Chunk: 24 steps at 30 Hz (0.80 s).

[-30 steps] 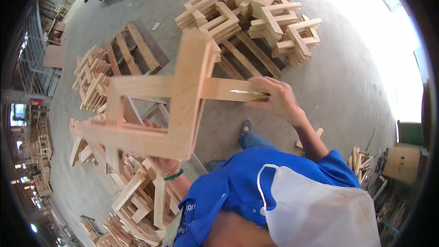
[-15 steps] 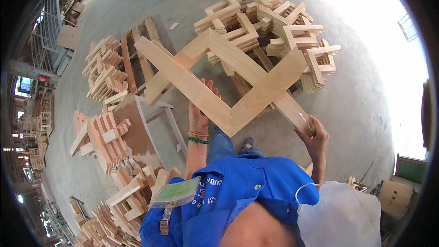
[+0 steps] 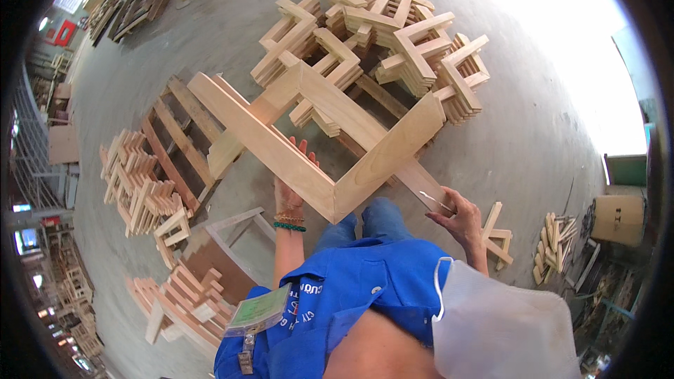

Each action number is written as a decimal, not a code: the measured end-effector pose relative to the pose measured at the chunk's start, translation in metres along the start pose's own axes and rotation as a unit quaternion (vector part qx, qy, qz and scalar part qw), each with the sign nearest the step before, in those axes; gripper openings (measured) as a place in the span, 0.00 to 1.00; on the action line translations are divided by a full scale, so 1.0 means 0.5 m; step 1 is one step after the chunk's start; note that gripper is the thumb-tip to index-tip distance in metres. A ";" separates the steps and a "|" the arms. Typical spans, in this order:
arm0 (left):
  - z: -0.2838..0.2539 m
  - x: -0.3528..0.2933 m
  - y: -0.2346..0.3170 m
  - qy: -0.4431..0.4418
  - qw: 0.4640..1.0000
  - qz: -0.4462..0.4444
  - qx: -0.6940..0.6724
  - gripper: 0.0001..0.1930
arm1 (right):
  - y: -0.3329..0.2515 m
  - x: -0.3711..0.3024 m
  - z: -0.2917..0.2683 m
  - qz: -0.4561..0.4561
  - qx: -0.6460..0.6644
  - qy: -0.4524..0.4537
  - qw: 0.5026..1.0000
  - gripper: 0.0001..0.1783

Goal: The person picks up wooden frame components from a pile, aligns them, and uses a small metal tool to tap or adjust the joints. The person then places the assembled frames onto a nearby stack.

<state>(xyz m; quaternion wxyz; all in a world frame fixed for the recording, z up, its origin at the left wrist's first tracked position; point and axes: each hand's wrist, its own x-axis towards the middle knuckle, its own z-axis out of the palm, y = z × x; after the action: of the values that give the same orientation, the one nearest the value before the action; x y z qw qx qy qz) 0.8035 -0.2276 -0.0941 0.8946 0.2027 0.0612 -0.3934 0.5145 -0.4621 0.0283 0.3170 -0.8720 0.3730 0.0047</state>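
Two L-shaped pale wood frame pieces lie across each other in front of me. The nearer wooden frame piece [image 3: 263, 151] has its corner towards me. The farther wooden frame piece [image 3: 342, 111] has its corner pointing away and passes beneath it. My left hand [image 3: 289, 193] is palm up under the nearer piece's left arm, supporting it, with fingertips showing past its far edge. At the end of the farther piece's right arm, my right hand [image 3: 460, 221] grips the wood between thumb and fingers. A thin pale streak beside those fingers is too small to make out.
Stacks of similar wooden frame pieces [image 3: 414, 35] stand on the floor and pallet beyond. A slatted pallet [image 3: 168, 126] and another stack [image 3: 133, 175] are at left. Cut wood [image 3: 186, 302] lies near left. A crossed wooden piece [image 3: 497, 237], stick bundle [image 3: 554, 247] and cardboard box [image 3: 618, 219] are at right.
The whole view has turned, bringing floor items at right into sight. Both hands keep hold of the crossed pieces, which sit slightly further left in view.
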 end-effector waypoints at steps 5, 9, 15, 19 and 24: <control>-0.016 0.093 0.013 -0.023 0.998 -0.049 0.021 0.27 | -0.010 0.042 0.019 0.098 0.049 -0.091 0.990 0.37; -0.001 0.184 0.015 -0.008 0.994 -0.086 0.061 0.27 | 0.037 0.108 0.069 0.132 0.272 -0.102 0.948 0.39; -0.013 0.350 0.031 -0.008 0.984 -0.159 0.081 0.26 | -0.007 0.262 0.106 0.109 0.158 -0.179 0.965 0.43; -0.028 0.467 0.040 0.030 0.971 -0.216 0.092 0.27 | -0.023 0.338 0.169 0.133 0.191 -0.176 0.957 0.44; -0.110 0.631 0.065 0.008 0.942 -0.319 0.103 0.29 | -0.032 0.409 0.282 0.209 0.322 -0.183 0.905 0.41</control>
<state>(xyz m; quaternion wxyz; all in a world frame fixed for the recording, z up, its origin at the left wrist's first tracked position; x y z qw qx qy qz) 1.0455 -0.3998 -0.2188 0.6958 0.2665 0.0892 -0.6610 0.7044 -0.5078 -0.1256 0.6351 -0.6080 0.4636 0.1097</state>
